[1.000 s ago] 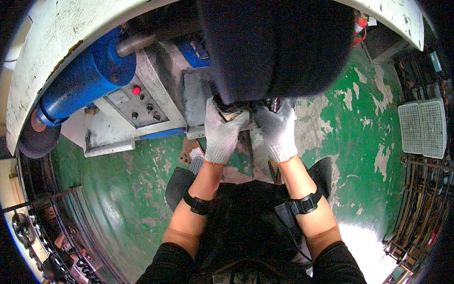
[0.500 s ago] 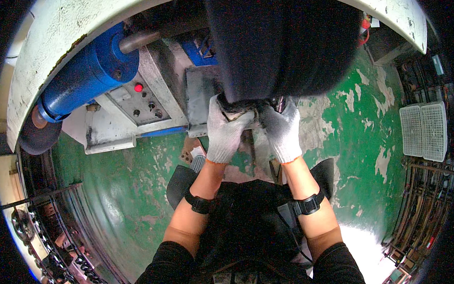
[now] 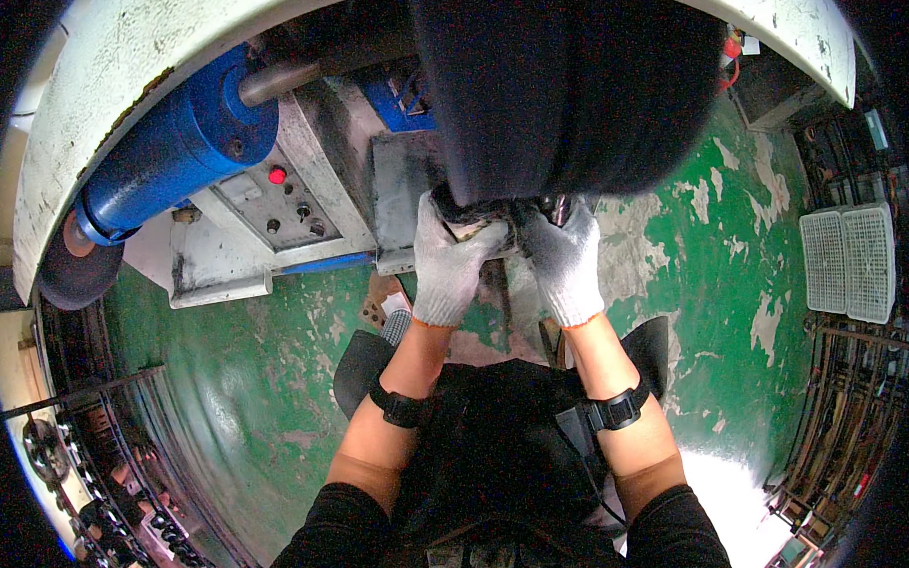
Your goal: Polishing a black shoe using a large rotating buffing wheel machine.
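My left hand [image 3: 448, 264], in a white knit glove, grips the left end of a dark, shiny piece [image 3: 461, 227]. My right hand [image 3: 566, 265], also gloved and smudged dark at the fingers, closes round its right end. The piece's kind cannot be made out, since gloves and shadow hide most of it. Both hands hold it up at the lower edge of a broad black wheel [image 3: 568, 90], whose surface is blurred. Whether piece and wheel touch is hard to see from above.
A white, chipped hood [image 3: 206, 47] arches over the wheel. To the left are a blue cylindrical housing [image 3: 169, 149] with a shaft, and a control panel [image 3: 290, 218] with a red button. White plastic baskets [image 3: 848, 262] stand at far right; racks [image 3: 132, 496] line the left side.
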The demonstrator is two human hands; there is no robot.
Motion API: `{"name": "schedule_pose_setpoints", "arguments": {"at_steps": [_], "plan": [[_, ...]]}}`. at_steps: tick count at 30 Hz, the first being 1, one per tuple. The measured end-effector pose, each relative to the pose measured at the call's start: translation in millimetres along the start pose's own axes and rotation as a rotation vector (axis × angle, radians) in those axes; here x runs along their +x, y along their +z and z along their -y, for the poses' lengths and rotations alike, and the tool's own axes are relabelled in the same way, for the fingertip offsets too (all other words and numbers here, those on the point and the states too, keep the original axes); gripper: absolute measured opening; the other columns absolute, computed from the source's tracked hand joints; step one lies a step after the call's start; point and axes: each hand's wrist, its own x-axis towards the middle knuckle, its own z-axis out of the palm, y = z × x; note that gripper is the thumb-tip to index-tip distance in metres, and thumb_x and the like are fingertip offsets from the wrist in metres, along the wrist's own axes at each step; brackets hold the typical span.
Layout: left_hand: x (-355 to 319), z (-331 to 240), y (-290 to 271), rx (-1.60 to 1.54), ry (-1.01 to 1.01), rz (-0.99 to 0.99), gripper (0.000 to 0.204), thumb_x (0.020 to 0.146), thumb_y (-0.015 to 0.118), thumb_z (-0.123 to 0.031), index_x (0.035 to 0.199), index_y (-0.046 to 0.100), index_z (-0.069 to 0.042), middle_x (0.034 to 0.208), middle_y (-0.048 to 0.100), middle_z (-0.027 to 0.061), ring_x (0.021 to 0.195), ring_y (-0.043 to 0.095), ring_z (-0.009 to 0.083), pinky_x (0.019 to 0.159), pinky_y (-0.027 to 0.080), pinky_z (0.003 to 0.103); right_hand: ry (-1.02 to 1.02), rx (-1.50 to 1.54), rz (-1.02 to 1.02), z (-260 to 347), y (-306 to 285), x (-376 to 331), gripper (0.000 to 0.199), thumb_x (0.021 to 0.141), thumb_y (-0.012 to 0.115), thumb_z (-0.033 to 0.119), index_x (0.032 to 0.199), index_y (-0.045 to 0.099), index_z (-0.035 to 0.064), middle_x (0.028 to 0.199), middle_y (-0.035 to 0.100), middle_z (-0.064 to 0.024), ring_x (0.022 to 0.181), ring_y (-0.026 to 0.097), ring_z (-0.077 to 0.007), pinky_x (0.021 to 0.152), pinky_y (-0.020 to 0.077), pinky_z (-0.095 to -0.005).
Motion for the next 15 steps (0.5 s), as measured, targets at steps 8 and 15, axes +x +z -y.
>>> {"name": "schedule_pose_setpoints", "arguments": {"at_steps": [8,15], "plan": [[-3.4,-16.8,6.8,-0.123,-0.095,-0.017,0.051,0.065,0.075,-0.001,0.108,0.048,0.0,0.1,0.062,0.0088,0.089,0.059,0.0157,0.08,0.049,0.029,0.001,-0.068,0.003,-16.5,-3.1,3.1,0.008,0.082,0.062,0.003,0.085,0.056,0.0037,0.072,0.057,0.0023,0.062,0.048,-0.0049,0.054,0.0392,-0.0218],[-1.6,-4.9,1.6,-0.006,-0.015,-0.024,0.053,0.064,0.075,-0.002,0.11,0.048,-0.001,0.1,0.062,0.0092,0.088,0.059,0.016,0.08,0.049,0.029,0.04,-0.074,-0.013,-8.4,0.1,2.2,0.012,0.075,0.063,0.008,0.077,0.057,-0.0024,0.062,0.054,-0.0061,0.058,0.044,-0.0097,0.051,0.0397,-0.0317]]}}
